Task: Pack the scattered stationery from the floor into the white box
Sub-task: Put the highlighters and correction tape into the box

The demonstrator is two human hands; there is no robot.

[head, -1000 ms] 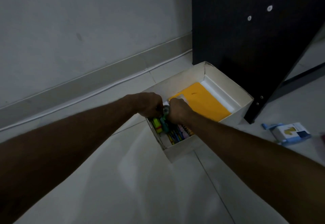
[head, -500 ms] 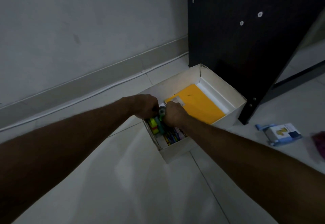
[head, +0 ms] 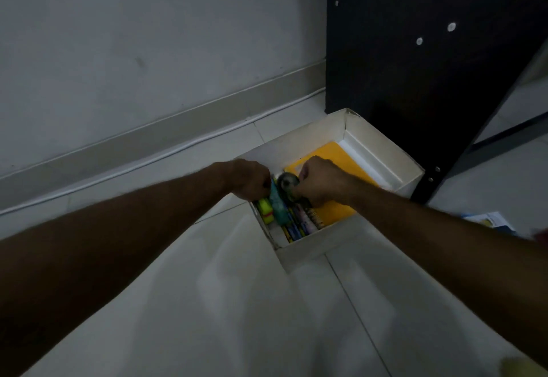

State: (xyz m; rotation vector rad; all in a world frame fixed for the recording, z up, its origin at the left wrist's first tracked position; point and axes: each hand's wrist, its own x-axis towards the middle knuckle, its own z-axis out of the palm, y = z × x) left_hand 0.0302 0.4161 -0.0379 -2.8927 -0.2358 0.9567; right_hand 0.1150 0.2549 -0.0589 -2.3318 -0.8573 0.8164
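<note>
Where the pale tiled floor (head: 225, 302) fills the near part of the view, two bare forearms are seen reaching forward over it to a white box (head: 314, 247) standing on the tiles. At the box's near end, a row of pens and markers (head: 296, 225) is packed side by side, with a yellow-green highlighter (head: 264, 210) against the left wall and a teal marker (head: 278, 203) just beside it. The left hand (head: 250, 182) is curled over the box's left edge, its fingers closed about the teal marker's upper end. The right hand (head: 321, 181) is bunched into a fist just beside it, and a small round grey object (head: 287, 182) is pressed against its fingers; whether it is actually gripped cannot be told. Beyond the hands, a yellow spiral notebook (head: 335, 199) is laid flat in the box. Behind the box, a black panel (head: 415, 65) is stood upright near the wall. To the right, a small blue and white packet (head: 489, 219) is left on the floor.
</note>
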